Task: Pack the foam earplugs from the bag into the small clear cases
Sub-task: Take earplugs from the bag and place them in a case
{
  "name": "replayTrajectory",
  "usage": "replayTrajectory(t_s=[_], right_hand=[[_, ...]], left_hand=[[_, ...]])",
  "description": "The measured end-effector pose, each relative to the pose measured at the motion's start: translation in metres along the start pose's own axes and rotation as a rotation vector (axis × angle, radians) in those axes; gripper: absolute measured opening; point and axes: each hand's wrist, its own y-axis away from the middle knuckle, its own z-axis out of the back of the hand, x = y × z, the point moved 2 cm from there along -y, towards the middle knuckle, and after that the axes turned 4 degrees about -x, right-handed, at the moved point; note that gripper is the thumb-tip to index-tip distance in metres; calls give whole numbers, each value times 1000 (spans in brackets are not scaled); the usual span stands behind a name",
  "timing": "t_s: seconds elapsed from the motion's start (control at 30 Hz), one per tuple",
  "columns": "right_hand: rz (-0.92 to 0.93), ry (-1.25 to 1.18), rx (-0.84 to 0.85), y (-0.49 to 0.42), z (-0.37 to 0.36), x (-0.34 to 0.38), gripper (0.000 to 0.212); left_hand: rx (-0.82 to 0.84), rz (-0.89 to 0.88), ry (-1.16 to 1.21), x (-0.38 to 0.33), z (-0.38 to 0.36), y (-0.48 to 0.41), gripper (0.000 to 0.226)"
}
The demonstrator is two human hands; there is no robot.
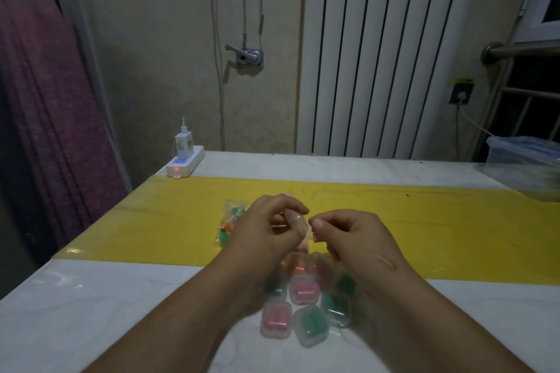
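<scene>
My left hand (266, 227) and my right hand (348, 236) are raised together above the yellow strip, fingers curled. Between them they hold a small clear case (298, 221); what it contains is hard to tell. A clear bag of coloured foam earplugs (231, 221) lies just left of my left hand. Below my wrists, several small clear cases sit in a cluster, among them a pink one (276, 318), a green one (311, 325) and another pink one (304, 289).
A white table (106, 306) carries a yellow plastic strip (424, 221) across its middle. A white power strip with a charger (185, 160) sits at the far left corner. A clear plastic container (524, 157) stands at the far right edge. A radiator lines the wall behind.
</scene>
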Motion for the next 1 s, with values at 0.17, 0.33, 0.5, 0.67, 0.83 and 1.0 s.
replayTrajectory(t_s=[0.17, 0.33, 0.5, 0.67, 0.83, 1.0], right_hand=[[-158, -109, 112, 5, -4, -2, 24], [-195, -182, 66, 4, -5, -4, 23], [-179, -123, 63, 2, -7, -6, 30], [-210, -131, 44, 0, -9, -9, 29], [-196, -118, 72, -5, -5, -11, 15], [-129, -118, 69, -7, -2, -12, 11]], left_hand=[[-51, -44, -67, 4, 1, -3, 28], [-59, -85, -151, 6, 2, -3, 22], [-49, -141, -307, 2, 4, -1, 15], [-134, -4, -29, -5, 3, -3, 11], [-131, 35, 30, -2, 14, -9, 35], [-64, 55, -36, -4, 16, -7, 46]])
